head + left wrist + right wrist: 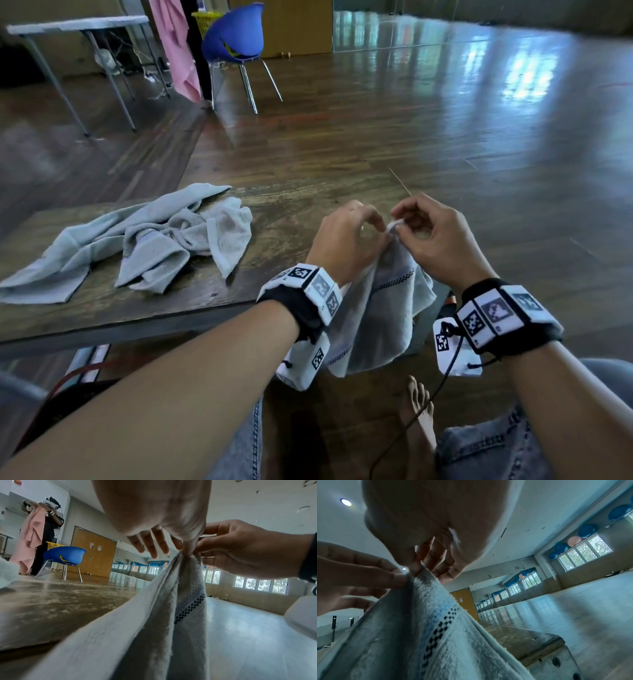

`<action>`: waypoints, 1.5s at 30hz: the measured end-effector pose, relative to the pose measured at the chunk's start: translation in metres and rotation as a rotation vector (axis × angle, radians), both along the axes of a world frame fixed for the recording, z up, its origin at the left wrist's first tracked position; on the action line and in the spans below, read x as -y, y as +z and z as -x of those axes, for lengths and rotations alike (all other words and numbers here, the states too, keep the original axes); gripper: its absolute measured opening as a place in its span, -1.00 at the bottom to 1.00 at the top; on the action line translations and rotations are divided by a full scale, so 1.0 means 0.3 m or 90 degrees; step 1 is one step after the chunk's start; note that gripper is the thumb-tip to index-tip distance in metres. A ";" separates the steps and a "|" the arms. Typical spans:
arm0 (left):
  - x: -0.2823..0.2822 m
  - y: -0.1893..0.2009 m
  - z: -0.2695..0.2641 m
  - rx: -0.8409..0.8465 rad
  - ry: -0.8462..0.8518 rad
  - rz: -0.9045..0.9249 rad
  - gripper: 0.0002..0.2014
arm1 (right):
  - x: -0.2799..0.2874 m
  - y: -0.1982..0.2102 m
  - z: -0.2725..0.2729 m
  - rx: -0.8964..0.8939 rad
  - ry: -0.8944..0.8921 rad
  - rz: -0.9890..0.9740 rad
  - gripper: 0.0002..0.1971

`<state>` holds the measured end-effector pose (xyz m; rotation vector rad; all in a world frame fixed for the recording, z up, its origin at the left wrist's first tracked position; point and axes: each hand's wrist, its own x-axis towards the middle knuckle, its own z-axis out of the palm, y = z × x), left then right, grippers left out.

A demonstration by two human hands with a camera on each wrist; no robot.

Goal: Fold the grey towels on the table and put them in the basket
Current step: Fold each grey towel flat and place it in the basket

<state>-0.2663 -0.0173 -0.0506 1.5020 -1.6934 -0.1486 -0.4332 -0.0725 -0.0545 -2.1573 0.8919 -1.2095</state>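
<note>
A grey towel with a dark checkered band [380,308] hangs from both hands at the low wooden table's [291,219] near right corner, its lower part draped past the edge. My left hand [384,229] pinches its top corner, and my right hand [401,224] pinches the same bunched corner right beside it. The left wrist view shows the left hand [186,546] pinching the towel [171,615] where it gathers to a point. In the right wrist view the right hand [418,569] pinches the towel [428,628]. Several more grey towels [144,240] lie crumpled on the table's left.
A white wall with round holes [559,661] stands beside the table end, perhaps the basket. Farther back are a blue chair [236,37], a yellow basket [205,19], a folding table [78,25] and a person holding a pink cloth [174,44]. My bare foot [416,411] and a cable lie below.
</note>
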 end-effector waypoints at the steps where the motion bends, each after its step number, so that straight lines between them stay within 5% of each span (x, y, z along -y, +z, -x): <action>1: 0.004 -0.007 0.006 -0.007 0.004 0.021 -0.81 | 0.001 -0.004 0.002 0.000 -0.001 0.000 -0.82; 6: 0.013 -0.031 0.030 -0.007 0.003 0.037 -0.89 | 0.008 -0.017 0.005 -0.012 0.007 0.009 -0.80; 16: 0.016 -0.068 0.034 0.069 -0.004 -0.131 -0.89 | 0.016 0.002 0.034 0.033 0.019 0.026 -0.81; 23: 0.000 -0.102 -0.048 0.097 0.023 -0.178 -0.83 | 0.039 0.012 0.097 0.173 -0.065 -0.002 -0.81; 28: -0.029 -0.127 -0.087 0.143 -0.058 -0.099 -0.81 | 0.036 -0.005 0.104 0.158 -0.086 -0.026 -0.81; 34: -0.073 -0.131 -0.178 0.294 -0.159 -0.143 -0.63 | 0.038 -0.045 0.085 0.126 -0.086 -0.045 -0.82; 39: -0.117 -0.140 -0.252 0.351 -0.150 -0.146 -0.82 | 0.036 -0.068 0.049 0.091 -0.044 -0.051 -0.80; 45: -0.157 -0.172 -0.289 0.306 -0.099 -0.265 -0.69 | 0.021 -0.080 -0.007 0.074 0.005 -0.039 -0.78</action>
